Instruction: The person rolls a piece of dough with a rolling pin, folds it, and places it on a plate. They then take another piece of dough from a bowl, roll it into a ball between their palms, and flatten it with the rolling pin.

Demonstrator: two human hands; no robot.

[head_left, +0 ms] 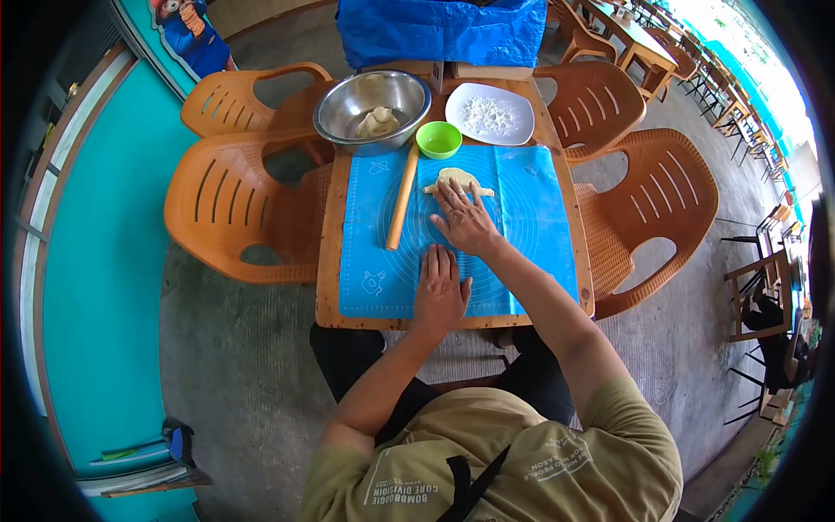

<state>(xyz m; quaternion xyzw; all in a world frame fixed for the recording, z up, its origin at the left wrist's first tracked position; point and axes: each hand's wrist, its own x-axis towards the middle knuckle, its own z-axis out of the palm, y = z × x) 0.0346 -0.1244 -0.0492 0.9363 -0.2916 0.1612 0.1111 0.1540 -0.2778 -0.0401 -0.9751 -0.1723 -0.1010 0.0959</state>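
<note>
On the blue mat [531, 252], a flat piece of pale dough [454, 177] lies near the far side. My right hand [466, 217] reaches over it, fingers spread, with the fingertips on the dough's near part. My left hand [441, 291] rests on the mat close to the table's near edge, fingers stretched out and the thumb apart, holding nothing. A wooden rolling pin [403, 200] lies lengthwise to the left of the dough, touched by neither hand. Part of the dough is hidden under my right fingers.
A steel bowl [327, 109] holding more dough, a green bowl [439, 139] and a white plate [524, 130] of white powder stand at the far side of the wooden table [331, 252]. Behind them is a blue covering [435, 35]. Orange chairs [235, 204] flank both sides.
</note>
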